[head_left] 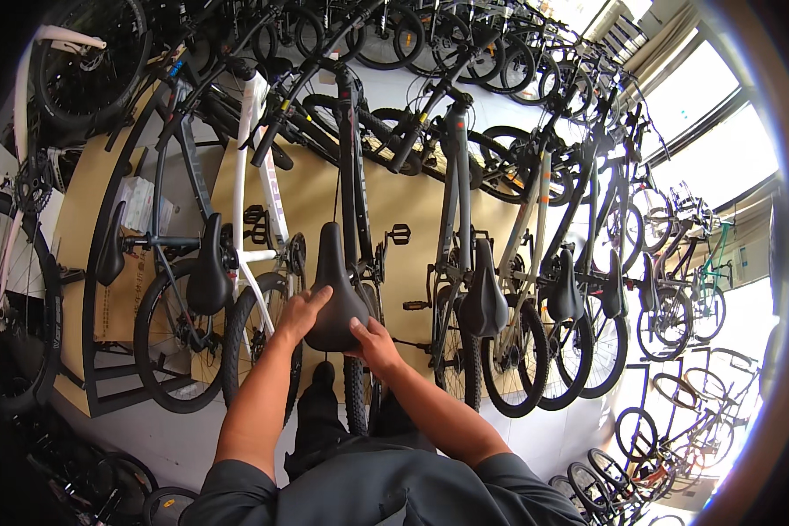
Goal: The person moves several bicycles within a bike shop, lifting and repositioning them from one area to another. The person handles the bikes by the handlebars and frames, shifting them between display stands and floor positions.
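Just below picture centre, the left hand (302, 316) lies flat at nine o'clock on the black saddle (335, 289), fingers spread and unclenched, the right hand (373, 344) curls its fingers onto the rear edge at five o'clock, and parked bicycles (465, 263) fan toward twelve.

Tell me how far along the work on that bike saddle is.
Done: the black saddle is on its bike, parked in the row. In hand: left hand on its left side, right hand at its rear edge. Left: I cannot tell whether it is straight or tight; no tool shows.
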Tool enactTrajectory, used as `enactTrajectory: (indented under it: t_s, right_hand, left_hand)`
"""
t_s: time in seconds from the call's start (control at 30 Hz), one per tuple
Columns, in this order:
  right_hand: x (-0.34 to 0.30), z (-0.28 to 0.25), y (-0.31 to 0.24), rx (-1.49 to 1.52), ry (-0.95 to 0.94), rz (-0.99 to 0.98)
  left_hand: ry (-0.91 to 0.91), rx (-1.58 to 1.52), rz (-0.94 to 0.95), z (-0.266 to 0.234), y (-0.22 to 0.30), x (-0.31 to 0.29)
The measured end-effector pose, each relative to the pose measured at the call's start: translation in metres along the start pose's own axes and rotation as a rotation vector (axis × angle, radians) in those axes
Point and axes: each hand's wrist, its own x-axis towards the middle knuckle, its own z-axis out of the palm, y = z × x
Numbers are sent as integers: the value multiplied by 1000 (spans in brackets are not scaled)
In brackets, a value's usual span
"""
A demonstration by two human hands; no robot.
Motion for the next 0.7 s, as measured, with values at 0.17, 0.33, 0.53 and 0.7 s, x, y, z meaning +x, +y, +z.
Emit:
enactTrajectory:
  t_s: [0.17,0.33,0.53,0.7]
  right_hand:
    - [3,2,-12,-65,79,71]
    - [1,-8,-21,13,81,60]
    - [7,-3,-9,-10,85,68]
    - [8,-5,-2,87,81,43]
  left_hand:
    - [-51,-656,-71,18,0,-9]
    - [13,-494,-49,34,0,0]
    - [-56,-514,-128,19,-5,-1]
    - [-11,-447,-57,21,1,-1]
